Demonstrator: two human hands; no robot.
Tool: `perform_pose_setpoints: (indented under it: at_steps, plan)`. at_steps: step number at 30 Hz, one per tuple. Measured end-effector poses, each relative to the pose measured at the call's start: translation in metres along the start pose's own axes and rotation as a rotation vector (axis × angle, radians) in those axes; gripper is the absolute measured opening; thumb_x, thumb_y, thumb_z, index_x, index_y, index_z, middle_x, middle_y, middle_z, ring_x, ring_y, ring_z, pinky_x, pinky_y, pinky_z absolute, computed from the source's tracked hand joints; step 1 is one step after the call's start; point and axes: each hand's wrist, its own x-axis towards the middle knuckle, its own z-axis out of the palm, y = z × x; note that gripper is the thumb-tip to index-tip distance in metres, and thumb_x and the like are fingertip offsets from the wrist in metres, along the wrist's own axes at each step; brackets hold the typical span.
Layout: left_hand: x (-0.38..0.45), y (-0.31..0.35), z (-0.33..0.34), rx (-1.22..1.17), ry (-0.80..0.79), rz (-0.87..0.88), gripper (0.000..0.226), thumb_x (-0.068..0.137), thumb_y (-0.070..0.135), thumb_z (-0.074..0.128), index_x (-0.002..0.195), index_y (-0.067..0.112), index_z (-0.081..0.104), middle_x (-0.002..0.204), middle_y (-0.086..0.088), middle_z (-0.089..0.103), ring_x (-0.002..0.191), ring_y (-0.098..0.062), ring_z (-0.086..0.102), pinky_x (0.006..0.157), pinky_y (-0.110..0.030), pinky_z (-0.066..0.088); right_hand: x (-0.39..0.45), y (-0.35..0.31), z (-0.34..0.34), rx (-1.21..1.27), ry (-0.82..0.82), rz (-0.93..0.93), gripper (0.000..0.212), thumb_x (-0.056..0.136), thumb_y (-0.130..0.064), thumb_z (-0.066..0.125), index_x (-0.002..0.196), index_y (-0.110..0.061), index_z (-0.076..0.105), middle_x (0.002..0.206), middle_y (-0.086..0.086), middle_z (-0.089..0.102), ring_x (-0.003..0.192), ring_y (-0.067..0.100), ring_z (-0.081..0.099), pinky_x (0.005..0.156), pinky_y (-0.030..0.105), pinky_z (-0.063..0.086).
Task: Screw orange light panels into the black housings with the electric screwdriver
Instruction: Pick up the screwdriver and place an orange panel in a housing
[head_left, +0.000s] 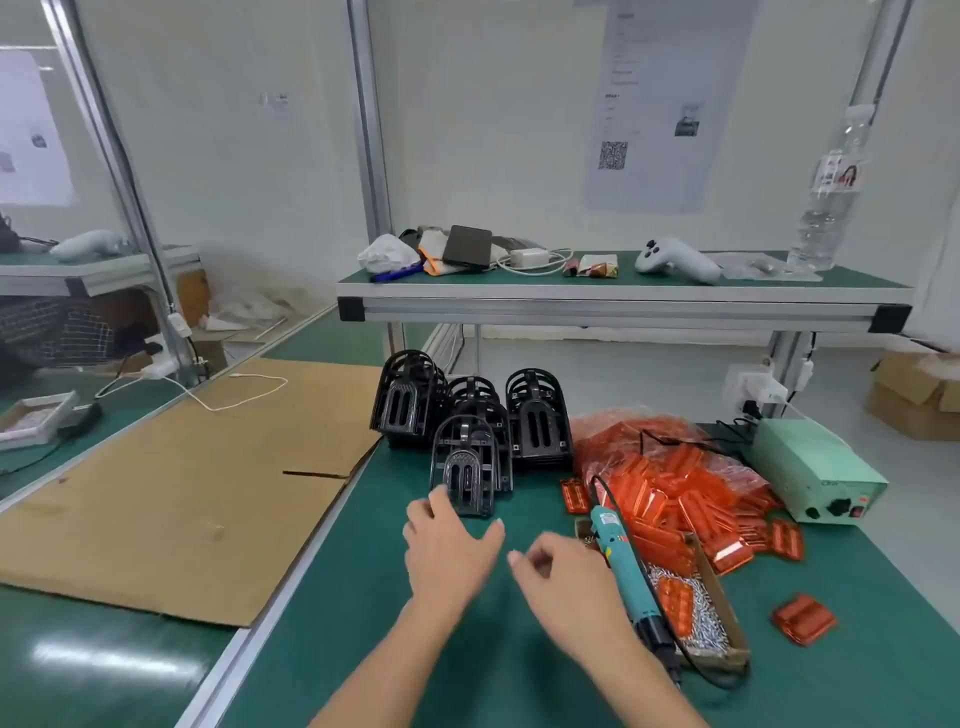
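Green-matted counter (467, 649): left hand (449, 551), grip loose and empty, nears the front ribbed black plastic housing (469, 475). Right hand (566, 587), blurred, fingers loosely curled, empty, partly hides the teal electric screwdriver (623, 561). Orange light panels (670, 488) heap in clear bags.

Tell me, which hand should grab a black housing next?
Probably the left hand. Its open fingers already reach almost to the nearest black housing, though contact is unclear. The right hand sits farther back, beside the electric screwdriver, so it suits picking up that tool instead.
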Motion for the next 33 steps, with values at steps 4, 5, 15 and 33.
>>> perform_pose_setpoints:
  at_steps: [4, 5, 15, 33]
  plan:
    - [0.049, 0.009, 0.025, 0.21, -0.058, -0.113, 0.12, 0.075, 0.074, 0.065, 0.159, 0.02, -0.001, 0.161, -0.018, 0.009, 0.144, -0.04, 0.024, 0.11, -0.052, 0.036, 0.054, 0.007, -0.012, -0.275, 0.116, 0.027, 0.026, 0.104, -0.045, 0.051, 0.113, -0.025, 0.064, 0.115, -0.002, 0.068, 0.11, 0.02, 0.062, 0.092, 0.037, 0.052]
    - [0.058, 0.007, 0.034, 0.236, -0.049, -0.109, 0.125, 0.073, 0.076, 0.065, 0.159, 0.02, -0.007, 0.163, -0.018, 0.006, 0.145, -0.041, 0.022, 0.111, -0.052, 0.035, 0.063, 0.014, -0.011, -0.312, 0.092, 0.02, 0.03, 0.105, -0.043, 0.051, 0.123, -0.022, 0.062, 0.122, 0.001, 0.064, 0.116, 0.022, 0.059, 0.094, 0.037, 0.052]
    - [0.082, -0.02, 0.089, 0.307, 0.044, -0.082, 0.131, 0.073, 0.062, 0.072, 0.156, 0.008, -0.015, 0.139, -0.017, 0.038, 0.119, -0.031, 0.042, 0.103, -0.039, 0.044, 0.075, 0.059, 0.028, -0.587, 0.012, -0.078, 0.028, 0.105, -0.021, 0.052, 0.133, -0.021, 0.052, 0.135, 0.003, 0.048, 0.127, 0.022, 0.045, 0.105, 0.032, 0.042]
    - [-0.036, -0.072, -0.01, -1.549, -0.87, -0.705, 0.055, 0.093, 0.042, 0.049, 0.132, 0.003, 0.055, 0.139, -0.041, 0.049, 0.128, -0.055, 0.052, 0.107, -0.057, 0.047, 0.035, 0.08, -0.007, -0.592, 0.188, -0.113, 0.027, 0.101, -0.037, 0.057, 0.114, -0.017, 0.071, 0.113, 0.005, 0.062, 0.107, 0.027, 0.053, 0.088, 0.039, 0.05]
